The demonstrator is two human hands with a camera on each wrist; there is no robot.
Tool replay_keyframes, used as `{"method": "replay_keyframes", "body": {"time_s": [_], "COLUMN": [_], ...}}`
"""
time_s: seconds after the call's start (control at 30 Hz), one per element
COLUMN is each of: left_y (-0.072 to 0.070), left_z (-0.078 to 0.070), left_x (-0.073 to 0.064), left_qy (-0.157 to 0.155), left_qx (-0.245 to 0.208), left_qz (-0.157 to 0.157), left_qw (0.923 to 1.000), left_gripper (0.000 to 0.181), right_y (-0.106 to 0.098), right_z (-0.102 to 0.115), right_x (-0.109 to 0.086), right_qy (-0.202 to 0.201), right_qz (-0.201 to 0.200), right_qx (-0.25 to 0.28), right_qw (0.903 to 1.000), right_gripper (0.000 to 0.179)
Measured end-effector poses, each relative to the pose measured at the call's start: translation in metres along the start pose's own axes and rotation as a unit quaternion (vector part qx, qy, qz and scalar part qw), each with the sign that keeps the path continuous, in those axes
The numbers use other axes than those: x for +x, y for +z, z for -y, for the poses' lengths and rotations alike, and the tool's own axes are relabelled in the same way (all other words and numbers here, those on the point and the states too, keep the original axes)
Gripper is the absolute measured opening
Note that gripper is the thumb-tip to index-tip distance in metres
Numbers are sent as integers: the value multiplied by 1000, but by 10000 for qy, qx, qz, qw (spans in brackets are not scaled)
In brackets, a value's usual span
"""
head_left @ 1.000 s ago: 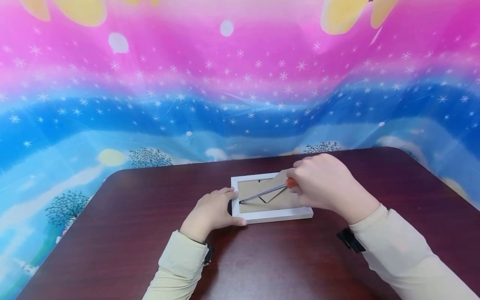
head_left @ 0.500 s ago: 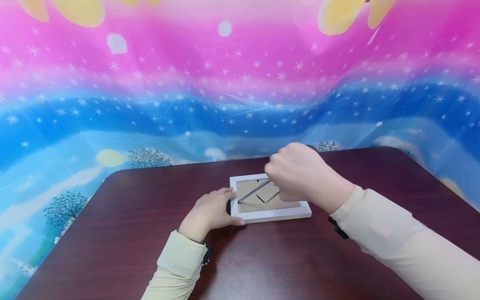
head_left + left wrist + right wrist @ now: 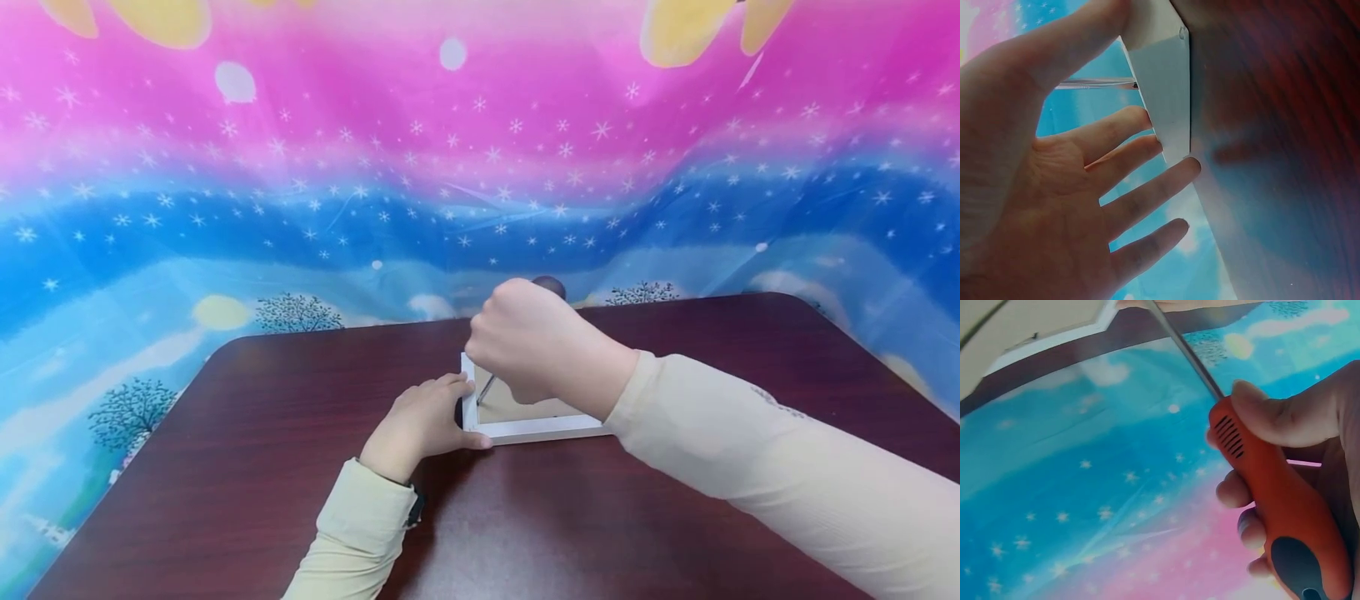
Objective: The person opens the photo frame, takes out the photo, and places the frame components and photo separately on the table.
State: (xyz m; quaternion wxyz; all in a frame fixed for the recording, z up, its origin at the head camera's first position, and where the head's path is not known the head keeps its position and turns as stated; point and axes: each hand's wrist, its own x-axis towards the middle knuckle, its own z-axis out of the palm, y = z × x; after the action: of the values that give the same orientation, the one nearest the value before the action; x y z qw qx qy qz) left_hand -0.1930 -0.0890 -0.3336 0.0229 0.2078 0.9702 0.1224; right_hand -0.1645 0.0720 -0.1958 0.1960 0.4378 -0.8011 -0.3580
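Screwdriver [image 3: 1282,487] in right grip [image 3: 551,350] slants down to white frame [image 3: 540,430].

from here i make out a screwdriver [image 3: 1266,462] with shiny metal shaft [image 3: 1192,360] and smooth plastic handle [image 3: 1297,503], a matt picture frame [image 3: 543,431] around paperlike backing board [image 3: 525,410], a glossy, wood-grained surface [image 3: 270,450], softly sheened cloth backdrop [image 3: 420,217], and matt cloth sleeves [image 3: 750,446].

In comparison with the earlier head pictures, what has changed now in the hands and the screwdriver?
The right hand has moved left over the white frame, bringing the screwdriver handle with it, so the shaft looks steeper. Nothing was taken hold of or let go. Unchanged: the left hand rests at the frame's left end, and the screwdriver tip stays near that end's inner edge.
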Motion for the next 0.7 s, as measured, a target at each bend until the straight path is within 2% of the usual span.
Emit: {"method": "replay_keyframes", "body": {"time_s": [0.17,0.4,0.7], "left_y": [-1,2,2], "left_z": [0,1,1], "left_x": [0,-1,-2], "left_qy": [87,50,57], "left_qx": [-52,-468,-261], "left_qz": [-11,-224,-328], "left_qw": [9999,9986,9991], "left_gripper": [72,65,61], "right_y": [-11,-24,-27], "right_z": [7,20,25], "right_x": [15,32,35], "right_qy": [-72,-253,-387], "right_qz": [147,370,404], "right_qx": [-378,-945,-1248], "right_qw": [9992,9945,9906], "right_gripper": [14,7,10]}}
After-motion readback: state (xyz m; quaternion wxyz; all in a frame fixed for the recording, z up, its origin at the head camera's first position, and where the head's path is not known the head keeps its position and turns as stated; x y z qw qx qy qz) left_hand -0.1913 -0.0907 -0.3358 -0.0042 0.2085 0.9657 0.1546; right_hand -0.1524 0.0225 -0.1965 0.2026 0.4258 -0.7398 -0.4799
